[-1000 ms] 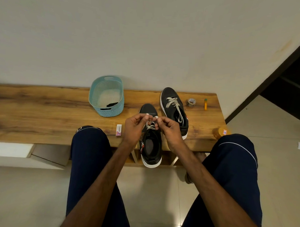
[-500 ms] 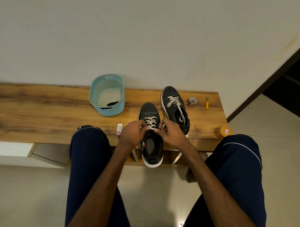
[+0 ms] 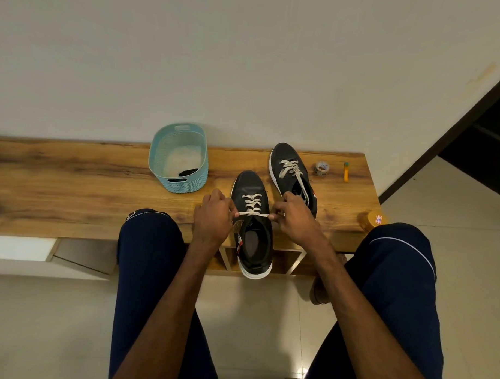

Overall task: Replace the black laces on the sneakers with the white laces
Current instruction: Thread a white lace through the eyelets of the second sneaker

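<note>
Pinching on both sides, from the head view: left hand [image 3: 212, 216] clamped on one free end of the white lace [image 3: 253, 214], right hand [image 3: 294, 219] clamped on the other. Held apart across the near sneaker [image 3: 247, 183], with the span between them taut and level just above the shoe's opening.

Judging by its look, a flat woven cord: light, limp, no stiffness of its own, likely to slide through fingertips unless gripped close to the top eyelets. Best taken near the ends for knotting.

Near sneaker lying on the front of the wooden surface [image 3: 73, 183], heel overhanging the edge, already crossed in white up the tongue. Dark smooth upper, pale rubbery sole, probably firm enough to stay put under a sideways pull. Far sneaker [image 3: 286, 156] just beside and behind, also laced in white, ends trailing loose.

Further left, a pale blue perforated basket [image 3: 178, 128] with what looks like a black lace [image 3: 188, 171] inside. To the right, a small tape roll [image 3: 322, 168] and an orange marker [image 3: 346, 172].
</note>
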The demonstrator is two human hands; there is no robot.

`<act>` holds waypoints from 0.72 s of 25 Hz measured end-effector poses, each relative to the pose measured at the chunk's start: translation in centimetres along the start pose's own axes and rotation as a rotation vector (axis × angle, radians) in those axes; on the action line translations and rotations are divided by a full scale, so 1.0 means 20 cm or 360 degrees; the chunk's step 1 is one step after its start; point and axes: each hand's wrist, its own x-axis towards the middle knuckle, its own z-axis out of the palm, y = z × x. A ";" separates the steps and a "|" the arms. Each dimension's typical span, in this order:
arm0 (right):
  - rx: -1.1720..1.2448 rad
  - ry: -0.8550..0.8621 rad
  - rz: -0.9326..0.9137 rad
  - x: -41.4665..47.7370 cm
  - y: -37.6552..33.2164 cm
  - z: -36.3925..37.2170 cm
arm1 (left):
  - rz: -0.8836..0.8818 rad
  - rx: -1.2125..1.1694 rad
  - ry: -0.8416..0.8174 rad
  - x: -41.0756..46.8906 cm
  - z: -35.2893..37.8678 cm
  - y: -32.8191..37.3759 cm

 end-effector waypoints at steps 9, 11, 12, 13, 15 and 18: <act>0.1984 0.0011 0.0164 -0.03 -0.13 0.01 | -0.0042 -0.1826 -0.0129 -0.01 -0.04 0.09; 0.2074 0.0112 0.0174 -0.03 -0.17 0.06 | -0.0042 -0.1940 0.0010 -0.02 0.00 0.12; 0.2092 0.0163 0.0192 -0.03 -0.18 0.07 | -0.0039 -0.1968 0.0074 -0.01 0.02 0.13; 0.2089 0.0220 0.0209 -0.03 -0.18 0.08 | -0.0024 -0.1976 0.0125 -0.01 0.04 0.13; 0.2052 0.0313 0.0255 -0.03 -0.17 0.10 | 0.0033 -0.1912 0.0186 0.00 0.06 0.14; 0.2035 0.0345 0.0352 -0.02 -0.15 0.11 | 0.0064 -0.1772 0.0185 0.02 0.09 0.10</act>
